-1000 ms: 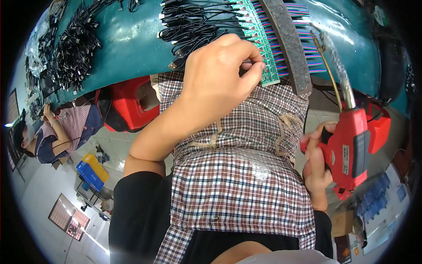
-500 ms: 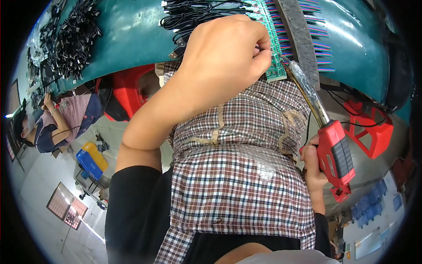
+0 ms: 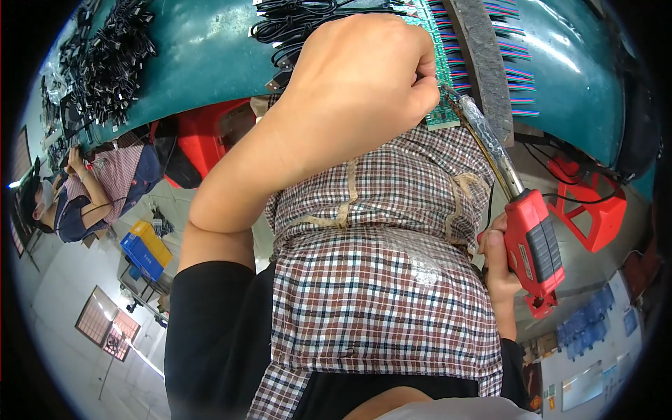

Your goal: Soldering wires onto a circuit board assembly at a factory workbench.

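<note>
Iron (image 3: 523, 222) and left hand (image 3: 367, 70) have both shifted: a second ago the iron's tip was over the wires (image 3: 516, 75) to the right of the bar (image 3: 484, 66); now it is left of the bar, at the board (image 3: 443, 115), just beside the left fingertips. That hand sits slightly further right and forward in view.

Left thumb and forefinger are pinched together over the board; whatever lies between them is hidden, so I cannot tell what they grip. Right hand (image 3: 499, 264) is closed around the red handle, low and off to the side, an angle that probably lets the tip reach in without crossing the other hand.

Lying near the bench (image 3: 203, 59) edge, the green board has black cables (image 3: 292, 29) to its left, mostly behind the left hand, and coloured wires to its right. Across those wires rests the dark bar, seemingly a weight to keep them still. Whether the tip touches the board is too small to tell.
</note>
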Tool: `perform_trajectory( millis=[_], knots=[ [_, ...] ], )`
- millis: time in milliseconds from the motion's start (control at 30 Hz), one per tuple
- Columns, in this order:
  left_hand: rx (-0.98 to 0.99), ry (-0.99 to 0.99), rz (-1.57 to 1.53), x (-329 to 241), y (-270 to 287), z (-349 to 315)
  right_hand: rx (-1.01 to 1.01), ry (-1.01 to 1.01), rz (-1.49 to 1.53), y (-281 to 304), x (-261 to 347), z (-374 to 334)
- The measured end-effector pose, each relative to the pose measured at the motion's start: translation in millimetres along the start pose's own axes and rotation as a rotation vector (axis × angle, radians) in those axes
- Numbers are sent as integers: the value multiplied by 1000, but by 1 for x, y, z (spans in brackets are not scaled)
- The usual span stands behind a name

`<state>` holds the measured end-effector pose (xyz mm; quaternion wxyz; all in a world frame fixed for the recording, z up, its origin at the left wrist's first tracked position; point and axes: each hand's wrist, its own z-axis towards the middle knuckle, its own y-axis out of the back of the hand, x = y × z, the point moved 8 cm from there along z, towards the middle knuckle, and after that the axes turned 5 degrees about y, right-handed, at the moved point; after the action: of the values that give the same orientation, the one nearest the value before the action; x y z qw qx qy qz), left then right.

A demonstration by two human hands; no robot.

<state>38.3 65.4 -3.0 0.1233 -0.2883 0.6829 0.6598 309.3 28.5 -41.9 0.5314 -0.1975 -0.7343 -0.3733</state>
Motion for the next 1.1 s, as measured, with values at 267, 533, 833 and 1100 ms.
perform_trajectory(
  millis=[267, 533, 833, 1100],
  knots=[
    [-11, -23, -12, 0, 0, 0, 26, -11, -126, 6, 5, 0],
    [4, 5, 1, 2, 2, 1, 13, -71, 8, 9, 9, 1],
    [10, -10, -28, 2, 6, 1, -64, -64, 135, 12, 13, 2],
    [-57, -128, -60, -2, 9, -2, -138, -132, 347, 8, 21, 7]
  ],
)
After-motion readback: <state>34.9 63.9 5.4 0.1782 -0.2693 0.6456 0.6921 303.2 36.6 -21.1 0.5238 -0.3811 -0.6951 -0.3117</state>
